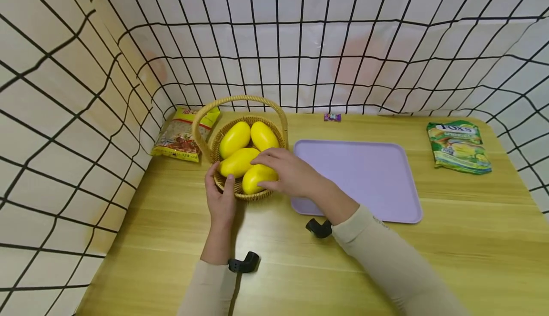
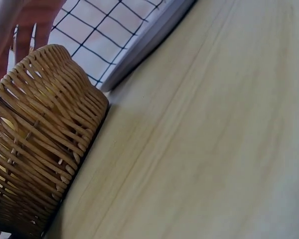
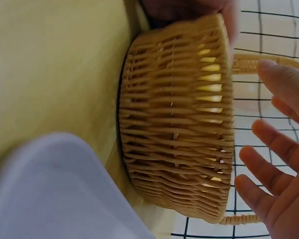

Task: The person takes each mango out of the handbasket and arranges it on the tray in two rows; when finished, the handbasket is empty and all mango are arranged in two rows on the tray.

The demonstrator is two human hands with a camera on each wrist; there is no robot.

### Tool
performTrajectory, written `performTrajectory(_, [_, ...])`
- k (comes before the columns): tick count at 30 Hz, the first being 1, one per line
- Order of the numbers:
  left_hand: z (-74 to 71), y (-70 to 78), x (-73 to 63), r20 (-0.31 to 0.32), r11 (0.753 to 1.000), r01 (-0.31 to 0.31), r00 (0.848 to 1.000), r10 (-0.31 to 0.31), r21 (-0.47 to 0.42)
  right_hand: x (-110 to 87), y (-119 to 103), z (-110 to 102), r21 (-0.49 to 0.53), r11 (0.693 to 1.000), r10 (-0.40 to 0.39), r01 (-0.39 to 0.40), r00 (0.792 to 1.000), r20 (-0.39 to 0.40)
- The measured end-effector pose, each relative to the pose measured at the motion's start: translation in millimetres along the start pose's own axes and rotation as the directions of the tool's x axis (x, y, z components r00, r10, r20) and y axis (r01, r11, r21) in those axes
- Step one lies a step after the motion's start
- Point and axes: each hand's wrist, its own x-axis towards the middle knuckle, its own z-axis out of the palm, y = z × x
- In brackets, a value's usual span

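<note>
Several smooth yellow mangoes lie in a woven wicker basket with a tall arched handle. At the basket's near left side my left hand holds the rim, thumb towards the front and fingers along the outer left. My right hand hovers over the basket's right side, its fingers spread above the nearest mango. In the right wrist view, that right hand has parted fingers with nothing between them. Yellow shows through the weave of the basket there.
A lilac tray lies right of the basket, partly under my right forearm. Behind the basket's left is a yellow food bag. A small purple sweet lies by the gridded back wall, and a green FOX'S bag at far right.
</note>
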Motion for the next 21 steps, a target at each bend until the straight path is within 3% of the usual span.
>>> performTrajectory(7, [1.0, 0.9, -0.3, -0.010, 1.000, 0.022, 1.000, -0.022, -0.017, 24.1, 8.8, 1.2, 0.009, 0.999, -0.048, 0.047, 0.985, 0.167])
performTrajectory(13, [-1.0, 1.7, -0.1, 0.000, 0.999, 0.033, 0.999, -0.033, -0.015, 32.3, 12.7, 0.8, 0.030, 0.998, -0.061, 0.056, 0.975, 0.215])
performTrajectory(21, [0.3, 2.3, -0.5, -0.007, 1.000, 0.019, 1.000, -0.020, -0.024, 36.1, 19.1, 0.5, -0.013, 0.999, -0.045, 0.050, 0.967, 0.251])
